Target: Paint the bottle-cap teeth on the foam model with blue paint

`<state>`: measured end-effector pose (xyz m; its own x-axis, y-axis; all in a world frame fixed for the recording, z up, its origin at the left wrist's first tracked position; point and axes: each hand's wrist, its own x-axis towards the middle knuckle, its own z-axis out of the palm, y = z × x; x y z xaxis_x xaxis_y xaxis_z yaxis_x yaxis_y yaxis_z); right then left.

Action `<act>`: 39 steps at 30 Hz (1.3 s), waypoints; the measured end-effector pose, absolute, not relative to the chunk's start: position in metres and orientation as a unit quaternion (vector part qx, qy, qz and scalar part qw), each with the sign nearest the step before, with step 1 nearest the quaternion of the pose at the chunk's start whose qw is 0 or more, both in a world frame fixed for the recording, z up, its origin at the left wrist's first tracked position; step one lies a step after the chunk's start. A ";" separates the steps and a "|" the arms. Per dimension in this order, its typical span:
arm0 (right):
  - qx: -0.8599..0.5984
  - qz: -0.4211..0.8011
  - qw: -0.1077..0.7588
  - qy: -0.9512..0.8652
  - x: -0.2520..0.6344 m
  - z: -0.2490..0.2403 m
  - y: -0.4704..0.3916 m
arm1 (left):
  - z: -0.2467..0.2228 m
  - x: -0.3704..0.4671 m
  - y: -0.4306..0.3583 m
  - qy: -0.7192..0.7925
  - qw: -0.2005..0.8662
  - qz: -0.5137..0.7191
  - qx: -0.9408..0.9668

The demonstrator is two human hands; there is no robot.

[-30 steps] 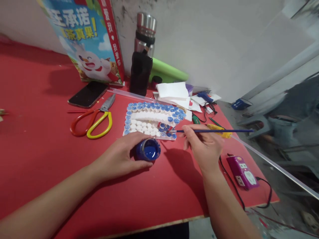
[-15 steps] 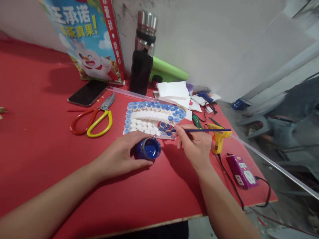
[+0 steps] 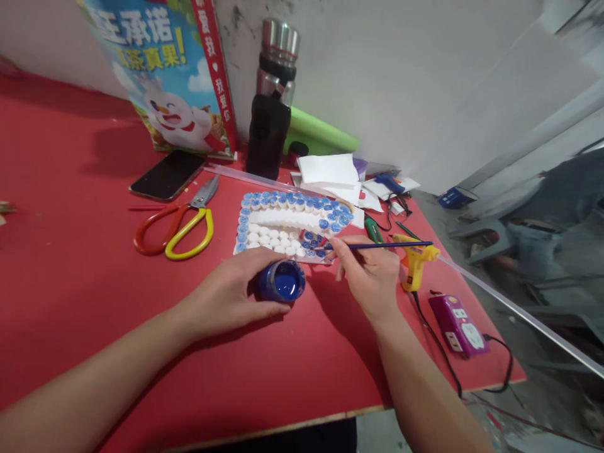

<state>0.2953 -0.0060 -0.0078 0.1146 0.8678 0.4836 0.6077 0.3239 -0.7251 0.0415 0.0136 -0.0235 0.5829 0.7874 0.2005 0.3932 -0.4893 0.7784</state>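
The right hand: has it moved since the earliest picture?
Yes, to the left: the right hand no longer covers the yellow glue gun's handle, as it did then.

I see a smooth, glassy-looking jar [image 3: 267, 283] in my left hand [image 3: 236, 283], its blue paint [image 3: 287, 284] wet and glossy; the white discs [image 3: 265, 238] just beyond look matt. My right hand [image 3: 370, 274] grips a smooth, dark-shafted brush [image 3: 401, 245]. To its right, the glue gun [image 3: 414, 267] and purple box [image 3: 460, 327] look like shiny plastic. Beyond my hands I get a polished metal bottle [image 3: 278, 66] and matt white paper [image 3: 328, 171]; beneath them, a smooth red tabletop [image 3: 283, 371] with faint sheen.
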 end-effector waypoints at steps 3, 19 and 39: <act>-0.569 0.130 0.487 -0.650 0.295 -0.009 -0.006 | -0.023 0.041 0.014 0.358 0.352 0.271 0.821; -0.569 0.131 0.483 -0.653 0.295 -0.006 -0.007 | -0.023 0.042 0.012 0.360 0.364 0.282 0.811; -0.550 0.097 0.467 -0.685 0.291 -0.005 -0.007 | -0.024 0.042 0.013 0.359 0.361 0.283 0.813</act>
<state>0.2912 -0.0067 -0.0052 0.0421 0.8446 0.5337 0.6634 0.3758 -0.6471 0.0416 0.0127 -0.0242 0.5820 0.7882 0.2001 0.3801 -0.4812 0.7899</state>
